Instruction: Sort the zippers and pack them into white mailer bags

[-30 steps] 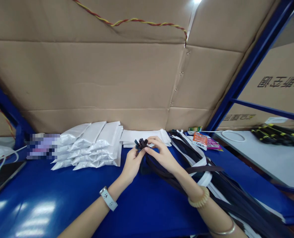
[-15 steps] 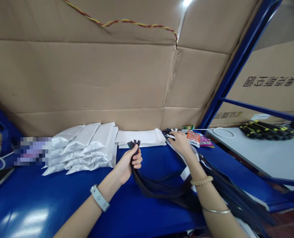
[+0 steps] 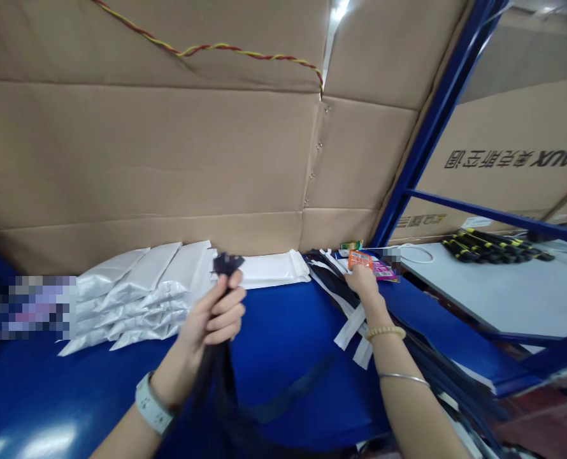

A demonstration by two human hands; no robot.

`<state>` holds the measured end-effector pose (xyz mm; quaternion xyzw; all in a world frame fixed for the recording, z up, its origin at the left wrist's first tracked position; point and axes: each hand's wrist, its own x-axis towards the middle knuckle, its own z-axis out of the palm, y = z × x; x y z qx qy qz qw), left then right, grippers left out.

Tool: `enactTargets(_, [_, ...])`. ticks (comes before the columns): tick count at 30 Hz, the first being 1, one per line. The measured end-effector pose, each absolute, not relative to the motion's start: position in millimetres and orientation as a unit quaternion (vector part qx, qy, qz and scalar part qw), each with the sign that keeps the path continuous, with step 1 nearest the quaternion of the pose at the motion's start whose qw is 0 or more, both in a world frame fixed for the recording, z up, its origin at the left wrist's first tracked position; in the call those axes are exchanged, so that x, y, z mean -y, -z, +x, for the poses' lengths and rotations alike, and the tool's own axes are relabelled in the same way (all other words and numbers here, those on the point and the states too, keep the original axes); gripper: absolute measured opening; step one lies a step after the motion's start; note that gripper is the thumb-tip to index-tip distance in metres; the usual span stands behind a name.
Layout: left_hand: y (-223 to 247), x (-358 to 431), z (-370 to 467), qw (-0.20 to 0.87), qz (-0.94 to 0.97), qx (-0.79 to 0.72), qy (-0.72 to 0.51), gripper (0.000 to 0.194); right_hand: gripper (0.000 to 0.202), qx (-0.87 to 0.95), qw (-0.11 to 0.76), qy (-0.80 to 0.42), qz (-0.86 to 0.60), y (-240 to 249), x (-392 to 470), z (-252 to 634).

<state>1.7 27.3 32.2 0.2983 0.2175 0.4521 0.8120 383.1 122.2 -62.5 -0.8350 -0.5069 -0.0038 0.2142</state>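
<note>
My left hand (image 3: 223,310) is closed around a bundle of dark strips (image 3: 227,262); their short ends stick up above the fingers and the long parts hang below, blurred. Farther right, my right hand (image 3: 362,280) reaches to the far end of a pile of long dark and white strips (image 3: 334,280), beside an orange packet (image 3: 360,259). Its fingertips are hidden, so what it may hold does not show. White strip ends (image 3: 350,328) lie under and beside the right forearm.
Stacked white packages (image 3: 140,293) stand at the left on the blue table (image 3: 283,331). Flat white packages (image 3: 274,269) lie by the cardboard wall (image 3: 144,153). At the right are a blue frame post (image 3: 436,134) and black-and-yellow rods (image 3: 494,245) on a grey surface.
My left hand has moved left and nearer with its bundle, pulling the strips away from the pile. My right hand has shifted slightly toward the orange packet. The view has turned a little right.
</note>
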Motion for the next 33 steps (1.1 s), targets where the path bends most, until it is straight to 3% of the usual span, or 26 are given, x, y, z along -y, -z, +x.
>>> enactTargets(5, [3, -41, 41, 0.823, 0.300, -0.282, -0.392, 0.008, 0.030, 0.476, 0.213, -0.011, -0.853, 65, -123, 382])
enactTargets(10, [40, -55, 35, 0.820, 0.288, -0.296, -0.396, 0.014, 0.030, 0.450, 0.236, -0.004, -0.861, 62, -123, 382])
enactTargets(22, [43, -52, 43, 0.812, 0.283, -0.313, -0.404, 0.012, 0.036, 0.445, 0.276, 0.013, -0.852, 60, -134, 389])
enactTargets(29, [43, -51, 43, 0.808, 0.290, -0.316, -0.404, 0.012, 0.027, 0.500, 0.203, -0.037, -0.841, 64, -129, 387])
enactTargets(33, [45, -51, 42, 0.810, 0.291, -0.311, -0.403, 0.014, 0.031, 0.479, 0.216, -0.025, -0.851, 63, -126, 385])
